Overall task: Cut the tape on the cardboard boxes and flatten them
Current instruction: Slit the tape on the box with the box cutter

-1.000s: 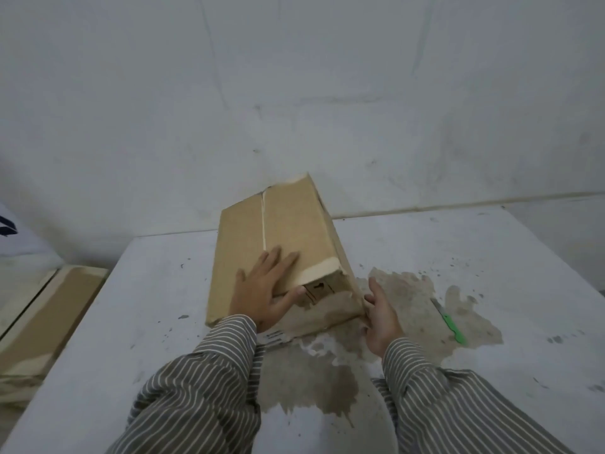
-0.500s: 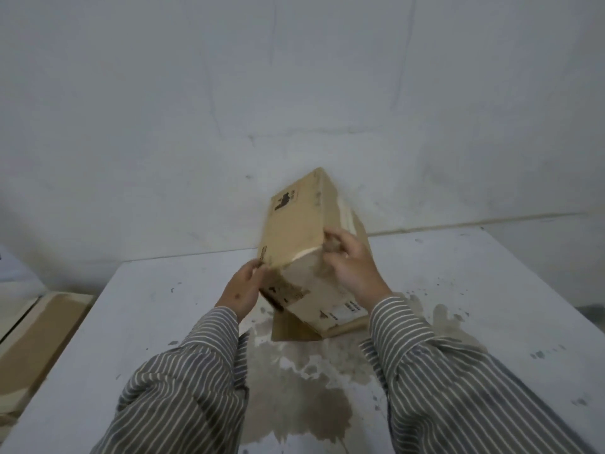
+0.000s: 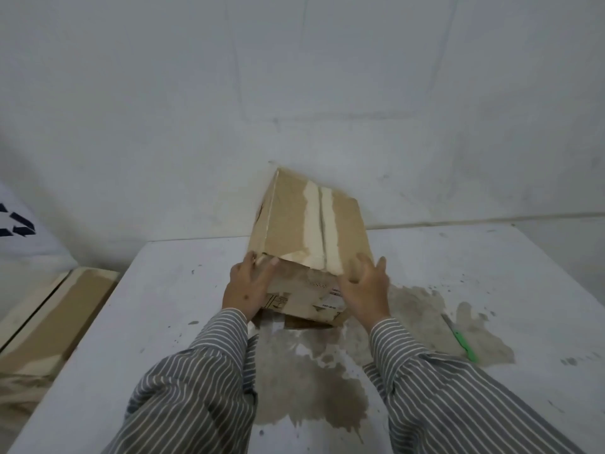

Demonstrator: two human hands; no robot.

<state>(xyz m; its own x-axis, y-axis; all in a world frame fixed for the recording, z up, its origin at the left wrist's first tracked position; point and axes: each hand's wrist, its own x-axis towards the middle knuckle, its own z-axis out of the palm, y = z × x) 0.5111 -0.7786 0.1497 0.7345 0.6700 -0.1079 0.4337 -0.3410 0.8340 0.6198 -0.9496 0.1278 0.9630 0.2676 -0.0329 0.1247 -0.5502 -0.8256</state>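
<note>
One cardboard box (image 3: pixel 307 244) stands tilted on our white worktop (image 3: pixel 491 276), its closed, taped top facing us — we cannot see what, if anything, is inside. Our left hand (image 3: pixel 247 286) grips its near left corner, fingers curled over the edge; our right hand (image 3: pixel 365 288) presses its spread fingers against the near right side. Right of us a green cutter (image 3: pixel 460 339) lies on a brown stain (image 3: pixel 314 388) — well apart from the box. Flattened cardboard (image 3: pixel 49 322) lies off the worktop's left.
</note>
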